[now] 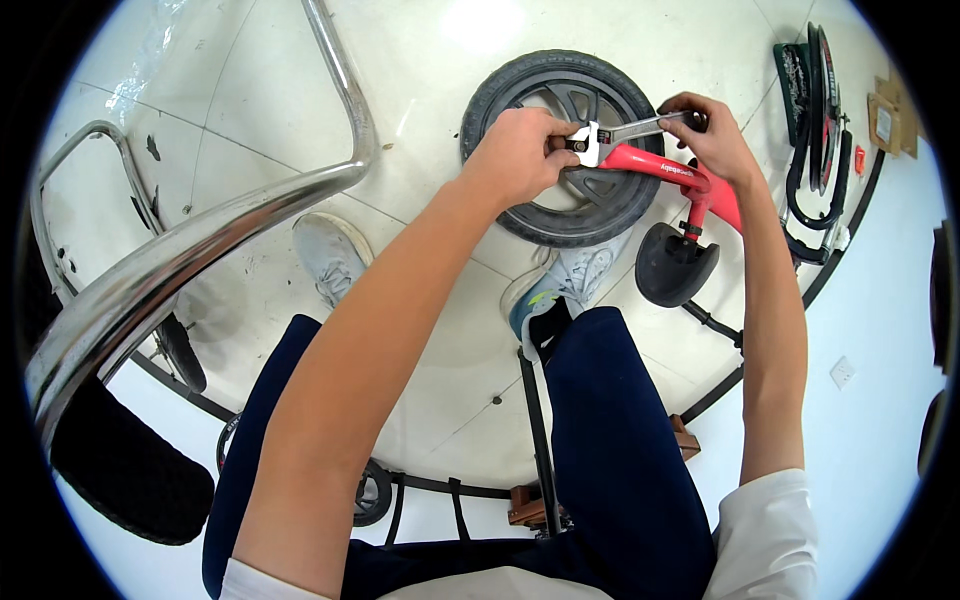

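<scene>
A red children's bike frame (pixel 650 162) lies with its black spoked wheel (pixel 545 217) flat side up. An adjustable wrench (pixel 632 130) reaches across the wheel, its bright jaw end at the hub. Pinched fingers of my left hand (pixel 520 150) hold that jaw end beside the axle; the exact contact is partly hidden. My right hand (pixel 712 135) grips the far end of the handle. Below the frame, a black curved seat-like part (pixel 678 265) is joined to it by a red stem.
A chrome tubular chair frame (pixel 200 235) fills the left side, with a black pad (pixel 130 465) below. My grey shoes (pixel 332 255) rest on the pale tiled floor (pixel 440 390). Another wheel (pixel 820 110) stands at the far right, near brown cardboard (pixel 890 115).
</scene>
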The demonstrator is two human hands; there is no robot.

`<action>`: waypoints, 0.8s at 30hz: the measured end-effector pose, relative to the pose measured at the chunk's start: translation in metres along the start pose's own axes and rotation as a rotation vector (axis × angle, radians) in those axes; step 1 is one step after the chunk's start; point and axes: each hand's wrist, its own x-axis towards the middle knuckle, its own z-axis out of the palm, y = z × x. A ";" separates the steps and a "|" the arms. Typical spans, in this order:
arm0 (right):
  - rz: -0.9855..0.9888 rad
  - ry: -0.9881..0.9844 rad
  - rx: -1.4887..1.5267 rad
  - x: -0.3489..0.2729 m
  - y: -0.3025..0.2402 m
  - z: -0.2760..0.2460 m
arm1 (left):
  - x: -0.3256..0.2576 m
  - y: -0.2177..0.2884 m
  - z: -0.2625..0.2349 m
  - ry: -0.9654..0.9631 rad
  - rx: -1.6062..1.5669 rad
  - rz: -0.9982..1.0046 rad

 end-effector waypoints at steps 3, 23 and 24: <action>0.016 0.030 -0.082 -0.014 -0.003 0.001 | 0.005 -0.002 -0.006 -0.048 0.020 0.012; -0.119 -0.045 0.045 0.048 -0.028 0.017 | -0.028 0.001 0.033 0.331 0.075 -0.055; -0.173 -0.005 -0.012 0.049 -0.022 0.017 | -0.028 0.005 0.030 0.323 0.082 -0.030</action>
